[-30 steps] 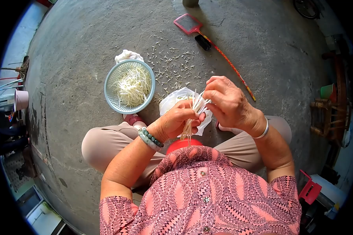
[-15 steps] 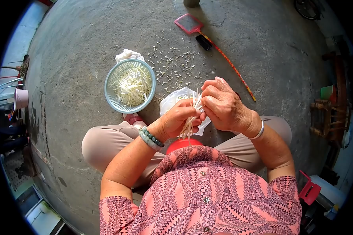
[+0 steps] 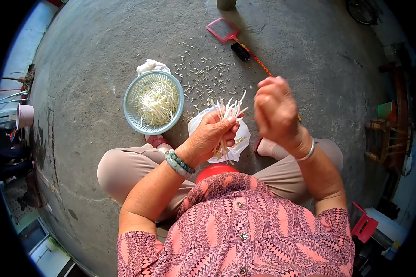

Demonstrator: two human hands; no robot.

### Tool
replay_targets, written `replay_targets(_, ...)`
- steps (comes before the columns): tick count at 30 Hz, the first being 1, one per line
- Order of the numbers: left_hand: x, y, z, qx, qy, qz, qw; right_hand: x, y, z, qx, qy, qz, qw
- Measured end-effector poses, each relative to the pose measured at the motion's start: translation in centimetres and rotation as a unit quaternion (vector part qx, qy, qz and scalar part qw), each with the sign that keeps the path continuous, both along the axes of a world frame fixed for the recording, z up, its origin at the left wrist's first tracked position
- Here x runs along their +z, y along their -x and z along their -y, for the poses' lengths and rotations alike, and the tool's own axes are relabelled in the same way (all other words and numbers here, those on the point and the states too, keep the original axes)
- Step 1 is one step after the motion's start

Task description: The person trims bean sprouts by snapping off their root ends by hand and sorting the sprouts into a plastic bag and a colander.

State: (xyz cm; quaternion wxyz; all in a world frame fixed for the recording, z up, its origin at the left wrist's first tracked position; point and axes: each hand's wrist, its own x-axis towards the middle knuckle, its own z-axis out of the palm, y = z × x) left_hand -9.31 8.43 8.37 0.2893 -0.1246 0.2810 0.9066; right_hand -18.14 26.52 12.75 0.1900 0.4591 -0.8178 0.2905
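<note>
My left hand [image 3: 216, 134] is closed around a bundle of pale, thin stems [image 3: 231, 110] that look like bean sprouts. Their upper ends fan out above my thumb, and the lower ends hang below my fingers. To the right of the bundle and apart from it, my right hand [image 3: 276, 110] is raised and blurred, its fingers bent; whether anything is in them I cannot make out. Beneath my hands a white plastic bag [image 3: 241, 135] lies on the floor, partly hidden. A light blue colander [image 3: 130, 115] at the left holds a heap of similar pale stems [image 3: 158, 104].
Short pale scraps [image 3: 203, 74] are scattered over the concrete floor [image 3: 97, 55]. A pink fly swatter [image 3: 223, 30] lies ahead, beside a black object [image 3: 240, 51]. White crumpled plastic [image 3: 152, 65] sits behind the colander. Part of something red [image 3: 216, 171] shows before my lap.
My right hand has moved away from the stems, up and to the right. My left hand still grips the bundle, whose tops now spread out in view.
</note>
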Motion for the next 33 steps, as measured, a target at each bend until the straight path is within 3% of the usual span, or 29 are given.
replay_targets(1,-0.3,0.0,0.1,0.005,0.001,0.000,1.000,-0.1,1.0,-0.5,-0.028,0.028,-0.011,0.999)
replay_targets(3,-0.8,0.0,0.2,0.014,-0.009,-0.004,1.000,-0.2,3.0,-2.1,-0.101,-0.076,-0.029,0.992)
replay_targets(5,-1.0,0.1,0.3,0.022,-0.032,-0.013,0.999,-1.5,4.3,-2.9,-0.156,-0.078,0.065,0.983)
replay_targets(7,-1.4,0.2,0.4,0.032,-0.061,-0.012,0.998,-2.1,4.1,-2.4,-0.182,-0.072,0.010,0.981)
replay_targets(9,-1.4,0.2,0.6,0.053,-0.082,-0.005,0.995,-2.0,3.6,-1.9,-0.182,-0.085,0.054,0.978)
replay_targets(11,-1.2,0.4,0.7,0.078,-0.096,0.008,0.992,-1.7,2.9,-2.0,-0.161,-0.116,0.195,0.961)
replay_targets(12,-1.9,0.3,0.9,0.075,-0.116,0.002,0.990,-2.1,3.1,-2.4,-0.163,-0.193,0.242,0.937)
replay_targets(15,-2.0,0.3,1.0,0.084,-0.187,0.011,0.979,-2.7,2.5,-1.8,-0.116,-0.134,0.183,0.967)
replay_targets(16,-2.0,0.2,1.1,0.089,-0.183,0.016,0.979,-2.9,2.1,-1.0,-0.105,-0.036,0.132,0.985)
replay_targets(19,-1.8,0.2,1.1,0.114,-0.160,0.038,0.980,-1.3,0.3,0.4,-0.095,-0.005,0.253,0.963)
replay_targets(24,-2.5,0.2,1.0,0.155,-0.152,0.045,0.975,-0.9,-2.1,2.0,0.026,-0.017,0.270,0.962)
replay_targets(33,-1.6,0.6,-0.4,0.171,-0.137,0.026,0.975,-2.2,-2.5,3.3,-0.005,-0.114,0.336,0.935)
